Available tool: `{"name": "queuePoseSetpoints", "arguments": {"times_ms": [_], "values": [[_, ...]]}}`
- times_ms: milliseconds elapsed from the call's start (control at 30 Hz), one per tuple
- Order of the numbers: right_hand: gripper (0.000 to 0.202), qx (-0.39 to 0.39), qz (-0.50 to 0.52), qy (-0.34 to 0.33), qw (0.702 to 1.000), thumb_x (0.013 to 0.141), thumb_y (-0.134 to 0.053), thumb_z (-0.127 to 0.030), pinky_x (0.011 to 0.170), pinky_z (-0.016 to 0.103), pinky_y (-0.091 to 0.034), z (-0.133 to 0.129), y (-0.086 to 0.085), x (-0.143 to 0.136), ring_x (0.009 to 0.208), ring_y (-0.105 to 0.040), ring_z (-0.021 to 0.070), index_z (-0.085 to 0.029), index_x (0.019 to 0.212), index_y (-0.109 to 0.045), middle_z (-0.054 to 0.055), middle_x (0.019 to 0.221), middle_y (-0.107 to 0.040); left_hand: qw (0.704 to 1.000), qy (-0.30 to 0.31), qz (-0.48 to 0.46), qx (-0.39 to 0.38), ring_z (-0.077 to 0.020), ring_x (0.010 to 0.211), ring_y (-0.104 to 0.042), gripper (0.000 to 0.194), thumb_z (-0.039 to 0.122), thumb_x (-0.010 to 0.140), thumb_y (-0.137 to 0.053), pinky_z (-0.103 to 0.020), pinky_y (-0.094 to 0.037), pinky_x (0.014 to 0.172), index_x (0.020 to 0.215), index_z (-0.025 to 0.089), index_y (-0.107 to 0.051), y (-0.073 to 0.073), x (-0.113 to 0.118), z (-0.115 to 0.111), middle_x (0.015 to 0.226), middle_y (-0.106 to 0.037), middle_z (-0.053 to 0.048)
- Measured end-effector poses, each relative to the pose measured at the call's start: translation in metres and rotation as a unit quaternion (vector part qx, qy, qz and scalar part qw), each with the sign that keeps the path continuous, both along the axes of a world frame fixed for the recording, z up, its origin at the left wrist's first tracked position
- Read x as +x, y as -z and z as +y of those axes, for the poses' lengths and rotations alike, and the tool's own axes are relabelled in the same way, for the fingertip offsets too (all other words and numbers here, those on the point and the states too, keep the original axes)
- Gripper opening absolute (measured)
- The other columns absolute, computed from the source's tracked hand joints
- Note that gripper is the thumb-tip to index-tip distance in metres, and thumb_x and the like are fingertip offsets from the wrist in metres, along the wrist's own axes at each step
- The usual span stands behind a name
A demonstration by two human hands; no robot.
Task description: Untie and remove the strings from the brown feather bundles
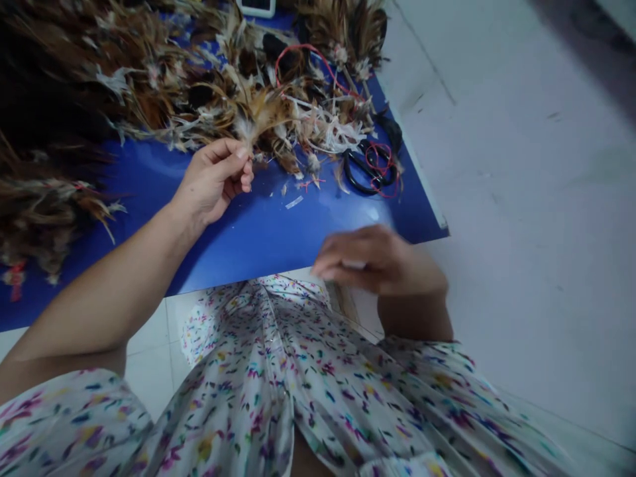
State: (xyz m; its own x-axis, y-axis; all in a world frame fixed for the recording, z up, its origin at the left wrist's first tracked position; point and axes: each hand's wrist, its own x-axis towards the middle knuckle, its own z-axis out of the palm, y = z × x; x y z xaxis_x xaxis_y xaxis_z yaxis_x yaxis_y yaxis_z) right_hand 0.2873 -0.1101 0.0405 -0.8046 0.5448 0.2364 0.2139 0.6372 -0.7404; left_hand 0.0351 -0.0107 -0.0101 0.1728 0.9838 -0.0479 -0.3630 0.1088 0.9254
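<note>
Thumb and fingers of my left hand (218, 175) are pinched together over the table, gripping the base of a small tuft of brown feathers (261, 116). The tuft has white fluff low down and fans out away from me, up and to the right. Smeared by motion, my right hand (370, 258) hovers at the table's near edge, apart from the left. Its fingers look bent, but whether they hold anything cannot be made out. Black-handled scissors (360, 179) lie beyond it, with thin red string (380, 159) looped over the handles.
Piles of brown feathers (149, 73) cover the far and left parts of the blue table (238, 238). White plastic strips (332, 126) and a red cord (318, 50) lie among them. A white-edged device (257, 6) sits at the far edge. A pale wall (521, 199) stands on the right.
</note>
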Motion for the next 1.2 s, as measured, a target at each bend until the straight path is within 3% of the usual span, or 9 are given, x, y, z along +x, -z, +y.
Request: {"name": "queuePoseSetpoints", "arguments": {"times_ms": [33, 100, 267, 433, 667, 800, 900, 1033, 1200], "values": [[0.016, -0.048, -0.05, -0.048, 0.996, 0.099, -0.056, -0.018, 0.074, 0.019, -0.051, -0.013, 0.017, 0.002, 0.081, -0.069, 0.0083, -0.014, 0.102, -0.071, 0.004, 0.091, -0.074, 1.0, 0.003, -0.006, 0.004, -0.0082, 0.049, -0.051, 0.027, 0.005, 0.093, -0.059, -0.021, -0.044, 0.046, 0.069, 0.019, -0.061, 0.0, 0.0, 0.0, 0.058, -0.06, 0.003], [0.017, -0.089, -0.169, -0.032, 0.981, 0.098, -0.057, -0.017, 0.08, 0.024, -0.053, -0.034, 0.06, 0.0, 0.087, -0.071, 0.0133, -0.016, 0.103, -0.073, 0.005, 0.096, -0.076, 1.0, 0.009, -0.01, 0.009, -0.0084, 0.048, -0.052, 0.03, 0.003, 0.094, -0.055, -0.021, -0.044, 0.045, 0.069, 0.019, -0.061, 0.001, 0.0, 0.001, 0.058, -0.06, 0.003], [0.036, -0.076, -0.379, 0.229, 0.893, 0.101, -0.049, -0.023, 0.098, 0.038, -0.051, -0.057, 0.158, -0.027, 0.119, -0.066, 0.0282, -0.012, 0.132, -0.064, 0.018, 0.128, -0.069, 1.0, -0.001, 0.006, 0.0, -0.0078, 0.047, -0.051, 0.03, 0.004, 0.094, -0.055, -0.019, -0.043, 0.045, 0.069, 0.018, -0.061, 0.0, 0.0, 0.0, 0.058, -0.059, 0.003], [0.046, -0.097, -0.447, 0.249, 0.854, 0.105, -0.037, -0.038, 0.098, 0.039, -0.05, -0.048, 0.189, -0.05, 0.112, -0.069, 0.0304, -0.014, 0.119, -0.073, 0.019, 0.118, -0.074, 1.0, -0.004, 0.015, 0.005, -0.0076, 0.047, -0.051, 0.027, 0.002, 0.095, -0.052, -0.019, -0.042, 0.045, 0.072, 0.016, -0.056, -0.001, -0.001, 0.0, 0.06, -0.058, 0.002], [0.044, -0.101, -0.457, 0.235, 0.852, 0.099, -0.034, -0.011, 0.105, 0.038, -0.043, -0.036, 0.216, -0.054, 0.117, -0.066, 0.0271, -0.009, 0.124, -0.07, 0.022, 0.117, -0.073, 1.0, 0.001, 0.024, 0.012, -0.0067, 0.047, -0.051, 0.026, 0.001, 0.097, -0.049, -0.018, -0.042, 0.046, 0.075, 0.015, -0.053, -0.001, 0.0, 0.001, 0.059, -0.056, 0.004], [0.041, -0.101, -0.441, 0.213, 0.866, 0.099, -0.035, -0.011, 0.101, 0.038, -0.045, -0.037, 0.211, -0.047, 0.116, -0.065, 0.0281, -0.011, 0.122, -0.069, 0.021, 0.12, -0.072, 1.0, 0.001, 0.013, 0.016, -0.0071, 0.047, -0.052, 0.024, 0.003, 0.096, -0.053, -0.019, -0.042, 0.046, 0.075, 0.015, -0.055, 0.0, -0.001, 0.001, 0.059, -0.057, 0.003], [0.033, -0.104, -0.417, 0.183, 0.884, 0.102, -0.04, -0.02, 0.094, 0.033, -0.047, -0.043, 0.189, -0.036, 0.109, -0.067, 0.025, -0.015, 0.114, -0.07, 0.016, 0.115, -0.073, 1.0, 0.006, 0.008, 0.015, -0.0069, 0.048, -0.052, 0.022, 0.007, 0.094, -0.059, -0.018, -0.042, 0.046, 0.074, 0.016, -0.055, 0.001, -0.001, 0.001, 0.06, -0.058, 0.003], [0.021, -0.143, -0.229, 0.101, 0.957, 0.102, -0.048, -0.023, 0.082, 0.028, -0.047, -0.054, 0.139, -0.015, 0.09, -0.066, 0.0173, -0.015, 0.096, -0.066, 0.009, 0.098, -0.071, 1.0, 0.005, 0.008, 0.003, -0.0064, 0.048, -0.052, 0.021, 0.012, 0.089, -0.069, -0.018, -0.044, 0.046, 0.073, 0.016, -0.057, 0.001, -0.001, 0.0, 0.06, -0.059, 0.003], [0.014, -0.263, 0.061, 0.087, 0.959, 0.095, -0.064, -0.026, 0.06, 0.021, -0.045, -0.045, 0.07, 0.003, 0.063, -0.058, 0.0077, -0.016, 0.084, -0.063, -0.002, 0.069, -0.063, 1.0, 0.008, 0.003, -0.008, -0.0066, 0.05, -0.051, 0.021, 0.015, 0.087, -0.073, -0.019, -0.044, 0.046, 0.071, 0.018, -0.059, 0.001, -0.002, 0.0, 0.061, -0.06, 0.003]]}}
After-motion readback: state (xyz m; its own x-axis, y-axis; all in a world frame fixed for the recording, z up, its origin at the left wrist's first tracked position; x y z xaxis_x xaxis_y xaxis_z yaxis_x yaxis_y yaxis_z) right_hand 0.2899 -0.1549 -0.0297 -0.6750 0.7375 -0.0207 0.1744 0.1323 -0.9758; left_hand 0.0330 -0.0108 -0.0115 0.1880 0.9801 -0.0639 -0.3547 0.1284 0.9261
